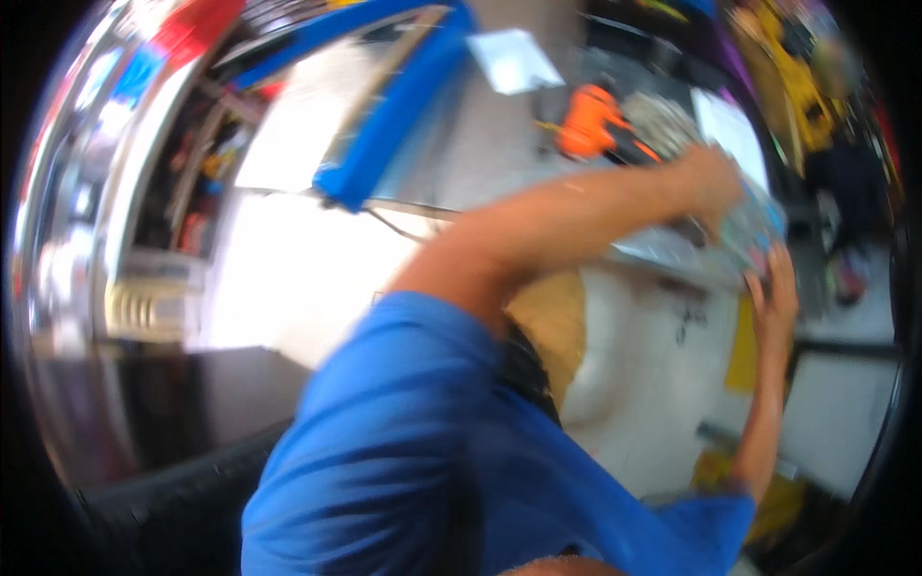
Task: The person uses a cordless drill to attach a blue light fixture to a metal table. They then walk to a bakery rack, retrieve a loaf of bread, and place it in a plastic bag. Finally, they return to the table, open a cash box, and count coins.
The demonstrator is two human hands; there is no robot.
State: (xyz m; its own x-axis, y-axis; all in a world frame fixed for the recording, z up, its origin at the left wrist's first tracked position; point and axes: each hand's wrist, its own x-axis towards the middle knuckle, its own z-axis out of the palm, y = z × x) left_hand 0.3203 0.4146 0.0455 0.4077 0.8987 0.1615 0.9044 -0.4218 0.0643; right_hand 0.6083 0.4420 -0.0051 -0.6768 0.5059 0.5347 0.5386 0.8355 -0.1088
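Note:
At the right end of the bench, both hands are at a clear plastic bag with bluish and pink patches, its contents too blurred to make out. My left hand reaches across from the left, fingers closed on the bag's near-left side. Lower on the right, my right hand points upward, thumb and fingers gripping the bag's lower edge. An orange and black tool lies left of my left hand, beside a greyish bundle. A white sheet lies behind the bag.
A blue metal frame stands on the bench to the left, with a white paper beyond it. Shelves with a cream plastic basket line the left. A brown piece is below my left forearm. Yellow items fill the far right.

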